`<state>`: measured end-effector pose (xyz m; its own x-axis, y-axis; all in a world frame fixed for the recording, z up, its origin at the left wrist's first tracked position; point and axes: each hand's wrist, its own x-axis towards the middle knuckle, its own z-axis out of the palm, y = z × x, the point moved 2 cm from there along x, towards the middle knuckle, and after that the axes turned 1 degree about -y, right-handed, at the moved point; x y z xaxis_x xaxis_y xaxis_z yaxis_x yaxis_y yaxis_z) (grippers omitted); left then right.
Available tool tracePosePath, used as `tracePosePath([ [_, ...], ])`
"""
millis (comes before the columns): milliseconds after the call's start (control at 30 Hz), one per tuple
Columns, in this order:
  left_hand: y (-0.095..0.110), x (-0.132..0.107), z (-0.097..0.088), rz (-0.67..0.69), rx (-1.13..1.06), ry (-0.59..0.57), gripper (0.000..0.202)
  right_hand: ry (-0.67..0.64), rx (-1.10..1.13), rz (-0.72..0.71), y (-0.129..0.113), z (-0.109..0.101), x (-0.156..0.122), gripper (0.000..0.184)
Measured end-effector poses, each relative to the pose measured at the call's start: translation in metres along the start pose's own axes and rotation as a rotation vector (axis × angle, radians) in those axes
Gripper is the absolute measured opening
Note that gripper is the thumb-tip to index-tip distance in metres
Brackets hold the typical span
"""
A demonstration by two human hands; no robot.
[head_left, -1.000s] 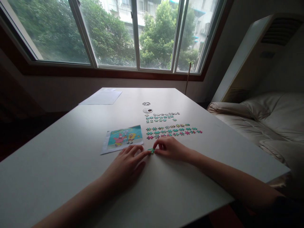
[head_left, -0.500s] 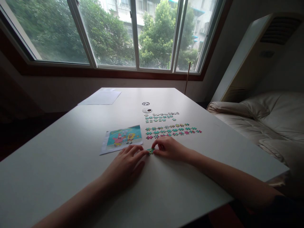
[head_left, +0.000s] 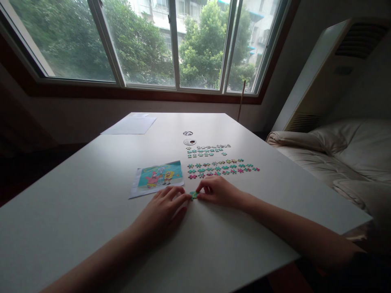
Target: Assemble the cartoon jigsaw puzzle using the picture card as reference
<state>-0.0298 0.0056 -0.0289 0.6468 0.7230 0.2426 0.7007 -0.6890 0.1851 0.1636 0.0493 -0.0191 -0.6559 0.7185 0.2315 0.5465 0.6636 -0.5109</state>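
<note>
A small green puzzle piece (head_left: 193, 195) lies on the white table (head_left: 91, 211) between my two hands. My left hand (head_left: 161, 213) rests flat on the table, fingers stretched out, fingertips touching the piece from the left. My right hand (head_left: 218, 191) is curled, its thumb and fingertips pinching the piece from the right. Just behind the hands lies a cartoon reference picture (head_left: 158, 177). Rows of loose puzzle pieces (head_left: 222, 167) are laid out to its right, with another group of pieces (head_left: 207, 150) farther back.
A sheet of paper (head_left: 130, 124) lies at the table's far left. Two round cable holes (head_left: 189, 141) sit mid-table. A cushioned sofa (head_left: 345, 154) and a tall white unit (head_left: 324, 69) stand to the right. Windows run along the far wall.
Hardly anything moves. My right hand's fingers shift slightly on the green piece; my left hand stays flat beside it.
</note>
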Motion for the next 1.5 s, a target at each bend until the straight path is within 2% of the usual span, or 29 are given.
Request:
tracePosePath([
  [233,0.0009,-0.0009,-0.0005,0.020,0.029,0.021,0.039,-0.025,0.003,-0.027,0.0002,-0.0013,0.0003,0.016],
  [400,0.0000,-0.0004,0.0007,0.029,0.031,0.026,0.036,-0.005,0.005,-0.010,0.0033,-0.0034,-0.0009,0.015],
  [633,0.0010,0.0001,-0.0004,0.040,0.057,0.014,0.036,-0.037,0.000,-0.074,0.0035,-0.0016,-0.0013,0.015],
  [1167,0.0006,-0.0013,0.0005,-0.012,0.060,-0.024,0.031,-0.034,-0.013,-0.043,0.0018,-0.0016,-0.0007,0.014],
  [1500,-0.0005,-0.0027,0.0014,0.007,0.055,-0.031,0.025,-0.039,0.016,-0.023,0.0089,-0.0084,-0.0015,0.010],
])
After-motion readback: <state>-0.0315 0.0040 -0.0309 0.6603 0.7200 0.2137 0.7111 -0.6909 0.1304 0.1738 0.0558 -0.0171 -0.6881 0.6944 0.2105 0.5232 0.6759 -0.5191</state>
